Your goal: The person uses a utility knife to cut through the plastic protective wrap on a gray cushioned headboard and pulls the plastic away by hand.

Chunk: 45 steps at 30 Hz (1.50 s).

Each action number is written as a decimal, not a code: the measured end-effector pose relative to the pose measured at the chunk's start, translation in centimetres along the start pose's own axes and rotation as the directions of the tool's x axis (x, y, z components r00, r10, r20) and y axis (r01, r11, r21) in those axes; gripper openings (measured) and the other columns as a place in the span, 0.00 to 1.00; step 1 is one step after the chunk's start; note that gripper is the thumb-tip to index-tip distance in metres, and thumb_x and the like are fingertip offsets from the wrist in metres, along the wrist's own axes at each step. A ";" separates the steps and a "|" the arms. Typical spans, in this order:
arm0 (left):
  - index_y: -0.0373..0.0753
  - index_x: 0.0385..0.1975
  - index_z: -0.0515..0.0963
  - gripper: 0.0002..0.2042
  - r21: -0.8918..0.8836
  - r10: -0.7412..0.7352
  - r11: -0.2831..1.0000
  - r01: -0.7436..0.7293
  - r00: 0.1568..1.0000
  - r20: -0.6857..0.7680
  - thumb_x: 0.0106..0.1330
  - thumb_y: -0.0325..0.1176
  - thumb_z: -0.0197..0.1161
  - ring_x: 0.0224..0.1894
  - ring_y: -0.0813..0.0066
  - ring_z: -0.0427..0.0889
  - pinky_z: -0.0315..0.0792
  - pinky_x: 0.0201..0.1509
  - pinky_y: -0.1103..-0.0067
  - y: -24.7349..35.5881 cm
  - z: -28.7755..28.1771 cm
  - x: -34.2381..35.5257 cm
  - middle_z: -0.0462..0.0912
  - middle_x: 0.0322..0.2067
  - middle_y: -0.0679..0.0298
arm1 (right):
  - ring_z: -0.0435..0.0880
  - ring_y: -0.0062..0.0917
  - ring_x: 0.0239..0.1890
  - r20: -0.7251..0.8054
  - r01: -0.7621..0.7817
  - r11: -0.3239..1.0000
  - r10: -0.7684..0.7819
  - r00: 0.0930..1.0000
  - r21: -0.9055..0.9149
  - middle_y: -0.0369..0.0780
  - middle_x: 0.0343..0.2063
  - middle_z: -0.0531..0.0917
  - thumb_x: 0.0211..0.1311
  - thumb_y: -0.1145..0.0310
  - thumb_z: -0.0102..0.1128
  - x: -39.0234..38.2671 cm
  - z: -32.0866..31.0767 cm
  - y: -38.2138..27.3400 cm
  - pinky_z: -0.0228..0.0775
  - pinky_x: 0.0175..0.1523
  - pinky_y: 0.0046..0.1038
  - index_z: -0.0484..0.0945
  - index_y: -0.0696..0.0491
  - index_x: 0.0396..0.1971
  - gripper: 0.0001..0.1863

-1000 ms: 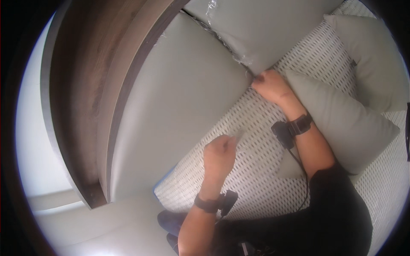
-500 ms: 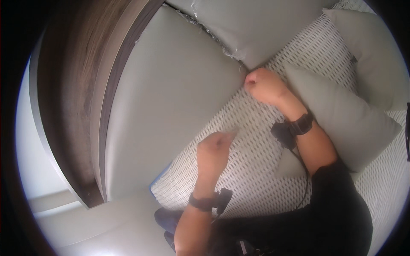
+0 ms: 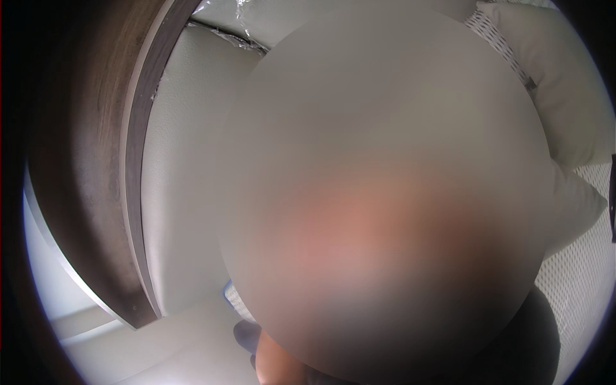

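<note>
A large round blur covers the middle of the head view. Inside it, a skin-coloured smear (image 3: 356, 215) is all that shows where hands may be. I cannot tell my left hand from my right there, nor whether either holds anything. Part of my left forearm (image 3: 277, 362) comes in from the lower edge. Left of the blur, the grey padded cushion (image 3: 183, 167) runs along the wooden frame. A seam with crinkled clear film (image 3: 234, 40) shows at its far end.
Dark wood trim (image 3: 106, 160) curves down the left side. Grey pillows (image 3: 564, 83) lie at the right on white woven fabric (image 3: 568, 295). A blue-edged corner (image 3: 232, 295) of fabric shows beside the blur. My dark clothing (image 3: 536, 340) fills the lower right.
Half a second ago both hands showed, the right one closed by the cushion seam, the left nearer me; now the blur hides them. The view has shifted slightly, and the film-covered seam sits farther left.
</note>
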<state>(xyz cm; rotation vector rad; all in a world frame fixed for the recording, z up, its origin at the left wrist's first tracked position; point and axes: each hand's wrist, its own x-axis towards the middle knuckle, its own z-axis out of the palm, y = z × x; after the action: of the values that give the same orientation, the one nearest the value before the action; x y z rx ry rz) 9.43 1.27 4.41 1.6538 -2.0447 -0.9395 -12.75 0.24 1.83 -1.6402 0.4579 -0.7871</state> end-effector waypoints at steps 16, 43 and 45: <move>0.34 0.41 0.84 0.06 -0.068 -0.035 0.997 0.024 0.986 -0.162 0.67 0.28 0.66 0.31 0.71 0.84 0.77 0.36 0.77 1.9 2.9 2.5 0.86 0.35 0.60 | 0.83 0.47 0.31 -0.836 -0.439 0.889 0.142 0.531 -0.127 0.51 0.26 0.84 0.63 0.64 0.58 -2.2 -5.2 0.5 0.75 0.40 0.41 0.84 0.60 0.32 0.14; 0.33 0.32 0.81 0.04 0.273 0.036 0.962 0.001 0.991 -0.132 0.60 0.17 0.65 0.41 0.66 0.86 0.79 0.39 0.75 -0.1 -2.9 -6.2 0.83 0.42 0.56 | 0.83 0.26 0.28 -0.795 -0.468 0.854 0.115 0.596 -0.227 0.42 0.26 0.86 0.66 0.63 0.64 -0.9 -5.0 0.0 0.75 0.38 0.28 0.85 0.60 0.36 0.14; 0.32 0.34 0.80 0.05 0.036 -0.047 0.998 0.052 0.991 -0.126 0.62 0.15 0.64 0.37 0.71 0.87 0.80 0.40 0.79 0.3 -5.5 -7.5 0.85 0.40 0.57 | 0.84 0.29 0.27 -0.803 -0.494 0.813 0.056 0.593 -0.309 0.46 0.25 0.86 0.65 0.65 0.65 -0.8 -4.5 -0.7 0.74 0.35 0.31 0.85 0.63 0.34 0.13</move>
<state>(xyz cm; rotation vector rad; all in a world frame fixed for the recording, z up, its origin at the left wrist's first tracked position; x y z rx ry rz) 14.68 6.93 9.59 1.7447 -1.9590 -0.7943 -16.56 -2.20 2.65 -1.5496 1.6482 -1.1701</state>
